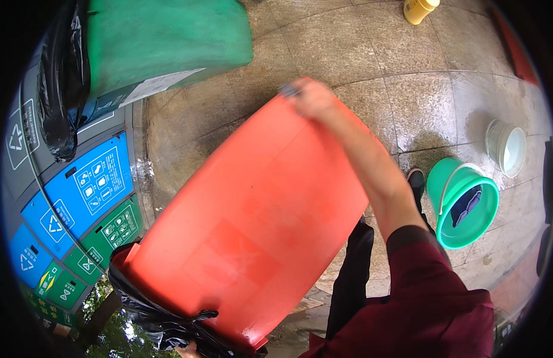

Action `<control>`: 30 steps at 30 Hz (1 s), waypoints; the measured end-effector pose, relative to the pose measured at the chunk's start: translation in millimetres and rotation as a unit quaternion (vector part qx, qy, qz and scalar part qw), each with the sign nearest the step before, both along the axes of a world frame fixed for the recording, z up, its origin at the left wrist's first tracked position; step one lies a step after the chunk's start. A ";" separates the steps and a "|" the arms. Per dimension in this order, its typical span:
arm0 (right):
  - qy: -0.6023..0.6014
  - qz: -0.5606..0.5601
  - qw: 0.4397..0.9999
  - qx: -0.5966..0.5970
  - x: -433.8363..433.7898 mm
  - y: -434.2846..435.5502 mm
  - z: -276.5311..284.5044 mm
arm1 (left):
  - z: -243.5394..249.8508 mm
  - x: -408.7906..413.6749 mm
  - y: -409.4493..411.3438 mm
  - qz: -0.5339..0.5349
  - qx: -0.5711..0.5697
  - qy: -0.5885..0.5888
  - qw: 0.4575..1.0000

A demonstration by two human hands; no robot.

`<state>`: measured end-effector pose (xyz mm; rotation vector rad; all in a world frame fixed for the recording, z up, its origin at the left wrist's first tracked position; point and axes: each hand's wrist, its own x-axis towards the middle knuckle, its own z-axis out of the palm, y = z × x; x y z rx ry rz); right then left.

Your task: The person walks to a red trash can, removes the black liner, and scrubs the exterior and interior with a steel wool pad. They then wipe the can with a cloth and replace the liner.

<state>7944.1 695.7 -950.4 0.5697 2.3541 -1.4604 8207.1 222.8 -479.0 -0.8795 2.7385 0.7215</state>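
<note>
A large red plastic bin [258,188] fills the middle, with a faded printed mark on its side. Against its narrower far end is my right hand [313,99], blurred by motion, around a small dark grey cloth [289,91]. A black plastic bin liner [146,308] is folded over the bin's rim at the lower left. Only part of my left hand [187,350] shows, touching the liner at the bottom edge of the view; its grip is mostly hidden.
Right of my legs stands a green bucket [437,190] with a dark blue cloth [466,206], near a white bucket [493,141]. A green bin [169,40], black bag [64,89] and waste-sorting panels [79,197] line the left. Wet paving [419,103] holds a yellow container [417,12].
</note>
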 end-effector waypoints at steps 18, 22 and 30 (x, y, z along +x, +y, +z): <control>0.098 -0.229 0.967 -0.054 276.0 -5.7 44.9 | -32.8 -40.2 86.7 0.089 -0.010 -0.010 0.996; 0.348 -0.115 0.926 -0.097 290.8 -63.0 107.6 | -16.8 -36.3 80.6 0.087 -0.001 0.003 0.996; 0.075 -0.332 0.940 0.036 261.7 33.8 2.9 | 3.5 -39.8 140.3 0.102 0.043 0.070 0.991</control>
